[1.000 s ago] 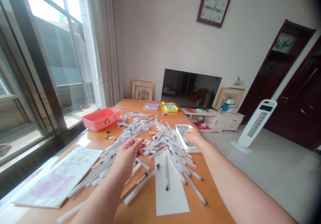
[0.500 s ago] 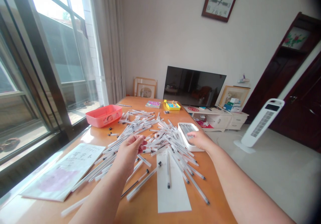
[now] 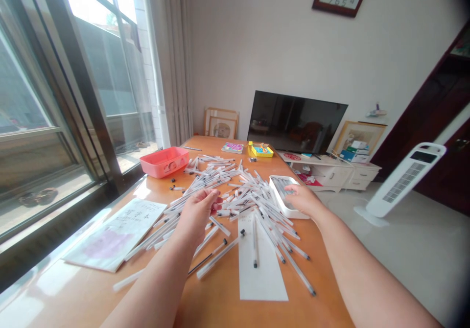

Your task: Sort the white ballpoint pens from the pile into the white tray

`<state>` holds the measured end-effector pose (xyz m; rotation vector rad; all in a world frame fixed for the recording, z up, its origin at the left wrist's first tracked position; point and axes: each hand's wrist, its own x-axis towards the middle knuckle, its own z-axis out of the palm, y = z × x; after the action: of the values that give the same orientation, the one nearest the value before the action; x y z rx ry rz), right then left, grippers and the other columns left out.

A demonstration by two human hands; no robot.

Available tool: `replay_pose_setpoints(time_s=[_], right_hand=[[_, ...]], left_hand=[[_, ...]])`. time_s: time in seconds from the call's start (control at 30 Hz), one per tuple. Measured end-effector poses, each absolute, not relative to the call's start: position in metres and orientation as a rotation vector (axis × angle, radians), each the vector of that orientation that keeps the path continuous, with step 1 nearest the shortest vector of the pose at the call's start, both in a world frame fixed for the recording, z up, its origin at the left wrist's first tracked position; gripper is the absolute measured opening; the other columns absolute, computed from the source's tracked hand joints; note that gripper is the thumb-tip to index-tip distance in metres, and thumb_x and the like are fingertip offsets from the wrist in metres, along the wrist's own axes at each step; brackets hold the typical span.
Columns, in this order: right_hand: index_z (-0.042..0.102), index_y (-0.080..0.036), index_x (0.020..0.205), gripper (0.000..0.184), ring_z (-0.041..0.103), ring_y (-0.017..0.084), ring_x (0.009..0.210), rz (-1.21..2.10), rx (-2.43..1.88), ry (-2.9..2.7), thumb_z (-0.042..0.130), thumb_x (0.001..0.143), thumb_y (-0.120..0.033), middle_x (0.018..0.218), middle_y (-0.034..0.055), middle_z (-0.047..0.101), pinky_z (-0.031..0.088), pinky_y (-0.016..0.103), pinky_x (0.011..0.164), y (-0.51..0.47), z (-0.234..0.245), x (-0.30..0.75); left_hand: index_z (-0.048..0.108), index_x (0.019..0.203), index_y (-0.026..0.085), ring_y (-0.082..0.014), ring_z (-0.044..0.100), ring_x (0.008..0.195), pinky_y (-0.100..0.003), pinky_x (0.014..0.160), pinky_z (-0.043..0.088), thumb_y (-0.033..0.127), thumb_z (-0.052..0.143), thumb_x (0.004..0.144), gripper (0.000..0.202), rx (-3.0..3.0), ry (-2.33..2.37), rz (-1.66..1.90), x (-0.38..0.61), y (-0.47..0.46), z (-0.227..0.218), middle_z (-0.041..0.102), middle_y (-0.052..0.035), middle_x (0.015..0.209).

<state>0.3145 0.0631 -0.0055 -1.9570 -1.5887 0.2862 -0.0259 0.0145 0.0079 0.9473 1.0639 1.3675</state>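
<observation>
My left hand (image 3: pixel 201 211) is above the pile of pens, thumb and fingers pinched together; anything between them is too small to make out. Beneath and around it many clear pen barrels (image 3: pixel 215 177) with dark ends lie heaped. My right hand (image 3: pixel 305 200) reaches over a white box (image 3: pixel 290 212) at the table's right edge, its fingers stretched over the grey pen parts (image 3: pixel 282 186) inside. Between my hands a strip of white paper (image 3: pixel 260 284) lies flat. One clear pen (image 3: pixel 255 245) with a black tip rests on it.
A pink basket (image 3: pixel 164 164) stands at the left. Nearer lies a notebook (image 3: pixel 117 235). Small black caps (image 3: pixel 172 183) lie near the basket. At the table's far end are a colourful booklet (image 3: pixel 232 147) and a yellow box (image 3: pixel 261 150). A white tower fan (image 3: pixel 407 181) stands right.
The view has shifted, so the table and everything on it appear a little further right and higher. My hands keep nearly the same poses, the right one still at the white box.
</observation>
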Motion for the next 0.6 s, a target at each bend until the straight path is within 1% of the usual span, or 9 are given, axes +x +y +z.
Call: replay_pose_setpoints(time_s=[0.13, 0.23, 0.33, 0.4, 0.6], right_hand=[[0.074, -0.023, 0.109, 0.037, 0.061, 0.016, 0.065, 0.346, -1.883, -1.605, 0.063, 0.074, -0.025, 0.079, 0.0007, 0.071, 0.041, 0.024, 0.059, 0.05, 0.0, 0.295], [0.073, -0.022, 0.104, 0.03, 0.056, 0.015, 0.058, 0.482, -1.755, -1.614, 0.061, 0.077, -0.025, 0.07, -0.0009, 0.067, 0.037, 0.024, 0.055, 0.033, 0.003, 0.269], [0.072, -0.021, 0.096, 0.023, 0.053, 0.015, 0.056, 0.559, -1.668, -1.694, 0.059, 0.078, -0.025, 0.064, -0.0017, 0.063, 0.033, 0.024, 0.052, 0.014, 0.008, 0.237], [0.071, -0.021, 0.09, 0.019, 0.052, 0.014, 0.057, 0.577, -1.631, -1.765, 0.056, 0.079, -0.025, 0.064, -0.0022, 0.061, 0.032, 0.023, 0.051, 0.003, 0.011, 0.214], [0.068, -0.023, 0.082, 0.013, 0.054, 0.014, 0.063, 0.59, -1.639, -1.999, 0.056, 0.078, -0.023, 0.07, -0.0018, 0.065, 0.03, 0.024, 0.054, -0.016, 0.014, 0.162]], left_hand=[[0.067, 0.087, 0.016, -0.0118, 0.059, 0.064, -0.025, 0.065, 0.044, 0.044, 0.079, 0.072, 0.034, 0.95, 1.08, 1.373, -0.028, 0.014, 0.009, 0.07, -0.0059, 0.082], [0.067, 0.088, 0.015, -0.0114, 0.059, 0.065, -0.025, 0.066, 0.044, 0.045, 0.079, 0.073, 0.035, 0.943, 1.079, 1.388, -0.03, 0.014, 0.009, 0.07, -0.0058, 0.082], [0.068, 0.088, 0.015, -0.0098, 0.058, 0.064, -0.023, 0.065, 0.043, 0.045, 0.079, 0.073, 0.036, 0.926, 1.063, 1.418, -0.033, 0.016, 0.008, 0.07, -0.0059, 0.081], [0.068, 0.089, 0.015, -0.0092, 0.057, 0.063, -0.023, 0.064, 0.042, 0.045, 0.08, 0.072, 0.036, 0.902, 1.057, 1.446, -0.036, 0.018, 0.008, 0.07, -0.0059, 0.082], [0.067, 0.092, 0.014, -0.0091, 0.058, 0.06, -0.021, 0.059, 0.039, 0.042, 0.081, 0.069, 0.039, 0.81, 1.049, 1.579, -0.048, 0.024, 0.011, 0.07, -0.0065, 0.079]])
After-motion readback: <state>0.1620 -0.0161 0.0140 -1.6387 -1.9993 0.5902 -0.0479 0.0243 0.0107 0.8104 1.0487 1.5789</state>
